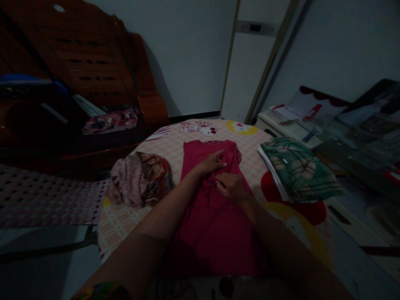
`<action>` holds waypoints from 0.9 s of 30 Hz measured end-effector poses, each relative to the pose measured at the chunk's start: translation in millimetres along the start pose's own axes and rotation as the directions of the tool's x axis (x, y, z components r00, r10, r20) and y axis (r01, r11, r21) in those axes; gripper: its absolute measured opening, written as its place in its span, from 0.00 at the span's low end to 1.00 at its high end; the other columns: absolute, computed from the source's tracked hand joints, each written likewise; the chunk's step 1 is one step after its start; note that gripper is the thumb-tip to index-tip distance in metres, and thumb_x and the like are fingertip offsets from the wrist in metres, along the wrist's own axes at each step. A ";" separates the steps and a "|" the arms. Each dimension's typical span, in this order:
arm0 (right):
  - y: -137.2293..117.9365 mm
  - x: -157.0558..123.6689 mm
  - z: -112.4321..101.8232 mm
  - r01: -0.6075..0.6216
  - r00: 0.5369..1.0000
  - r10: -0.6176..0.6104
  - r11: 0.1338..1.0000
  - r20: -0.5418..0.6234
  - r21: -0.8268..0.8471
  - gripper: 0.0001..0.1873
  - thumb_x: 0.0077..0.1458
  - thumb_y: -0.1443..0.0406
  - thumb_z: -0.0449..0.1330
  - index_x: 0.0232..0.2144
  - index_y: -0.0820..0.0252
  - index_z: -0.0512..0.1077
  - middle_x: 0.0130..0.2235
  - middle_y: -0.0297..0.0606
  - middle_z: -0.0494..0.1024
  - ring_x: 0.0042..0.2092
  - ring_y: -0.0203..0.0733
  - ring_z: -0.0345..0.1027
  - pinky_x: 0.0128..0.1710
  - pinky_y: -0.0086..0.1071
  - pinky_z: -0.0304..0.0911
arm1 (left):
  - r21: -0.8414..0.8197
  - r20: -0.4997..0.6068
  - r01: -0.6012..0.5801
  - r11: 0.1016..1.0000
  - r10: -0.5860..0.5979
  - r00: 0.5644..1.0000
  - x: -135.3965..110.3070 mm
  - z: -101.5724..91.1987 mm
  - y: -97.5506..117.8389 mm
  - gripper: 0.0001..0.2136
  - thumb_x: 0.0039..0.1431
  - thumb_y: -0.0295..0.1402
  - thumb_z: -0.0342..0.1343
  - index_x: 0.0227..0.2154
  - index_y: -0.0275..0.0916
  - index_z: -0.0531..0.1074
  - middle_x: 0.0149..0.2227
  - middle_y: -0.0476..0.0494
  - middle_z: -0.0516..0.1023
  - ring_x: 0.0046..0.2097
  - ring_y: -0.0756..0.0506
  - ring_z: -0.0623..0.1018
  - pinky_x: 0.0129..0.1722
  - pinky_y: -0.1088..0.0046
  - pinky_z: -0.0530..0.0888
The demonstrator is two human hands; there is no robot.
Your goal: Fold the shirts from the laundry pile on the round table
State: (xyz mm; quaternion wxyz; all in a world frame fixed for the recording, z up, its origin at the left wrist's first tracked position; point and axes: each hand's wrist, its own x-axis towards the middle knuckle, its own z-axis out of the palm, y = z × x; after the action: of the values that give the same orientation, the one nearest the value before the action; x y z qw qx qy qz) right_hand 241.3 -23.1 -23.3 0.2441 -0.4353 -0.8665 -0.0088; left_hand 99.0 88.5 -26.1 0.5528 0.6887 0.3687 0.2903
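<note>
left hand (213,163) and right hand (233,186) touch the bunched upper part of a pink sleeveless garment (215,233), too dark to tell whether either pinches it; it lies spread on a cartoon-print tablecloth (120,227) between crumpled patterned cloth (129,181) and folded green plaid cloth (296,168)

L forearm (159,223) & R forearm (278,235), both bare, angle in from near side. L hand (212,163) slightly farther, fingers pointing R; R hand (231,186) just nearer, fingers curled, pointing L.
</note>
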 end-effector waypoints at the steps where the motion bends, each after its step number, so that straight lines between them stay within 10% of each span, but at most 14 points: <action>1: 0.9 -0.3 1.5 0.019 1.000 -0.019 1.000 -0.009 0.010 0.11 0.62 0.68 0.53 0.36 0.60 0.76 0.34 0.41 0.79 0.35 0.40 0.71 0.37 0.30 0.61 | -0.060 -0.025 0.011 0.998 -0.013 1.000 -0.4 1.8 0.5 0.40 0.55 0.33 0.63 0.70 0.35 0.54 0.33 0.45 0.77 0.33 0.47 0.76 0.32 0.72 0.73; 9: 6.5 -2.2 7.4 0.081 0.994 -0.075 0.994 -0.077 0.079 0.07 0.58 0.71 0.57 0.31 0.59 0.74 0.31 0.38 0.79 0.31 0.38 0.70 0.32 0.29 0.57 | -0.435 -0.060 -0.032 0.900 0.007 0.998 -19.1 -20.6 27.4 0.33 0.41 0.22 0.59 0.56 0.38 0.75 0.38 0.44 0.80 0.29 0.52 0.72 0.27 0.79 0.65; 19: 2.9 0.3 3.2 -0.031 0.999 0.039 0.976 -0.035 0.214 0.08 0.61 0.66 0.57 0.30 0.60 0.75 0.32 0.40 0.80 0.32 0.38 0.71 0.34 0.29 0.58 | -0.318 -0.361 0.048 0.947 -0.168 0.917 -11.3 -35.0 4.6 0.14 0.42 0.24 0.60 0.35 0.33 0.81 0.21 0.51 0.73 0.20 0.54 0.64 0.21 0.80 0.60; 27: 30.5 24.9 -20.9 -0.367 0.895 0.421 0.881 -0.145 0.298 0.15 0.64 0.62 0.51 0.39 0.59 0.78 0.36 0.39 0.82 0.36 0.41 0.74 0.38 0.29 0.64 | -0.324 -0.396 0.064 0.944 -0.197 0.897 -11.7 -33.9 1.5 0.32 0.41 0.20 0.57 0.55 0.34 0.76 0.21 0.55 0.73 0.19 0.54 0.66 0.21 0.81 0.62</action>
State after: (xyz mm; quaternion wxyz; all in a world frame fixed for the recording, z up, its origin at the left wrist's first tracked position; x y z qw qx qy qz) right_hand 260.7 9.8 -0.2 0.3844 -0.5636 -0.7227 0.1111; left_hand 65.4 97.2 -17.1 0.5771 0.4898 0.4764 0.4473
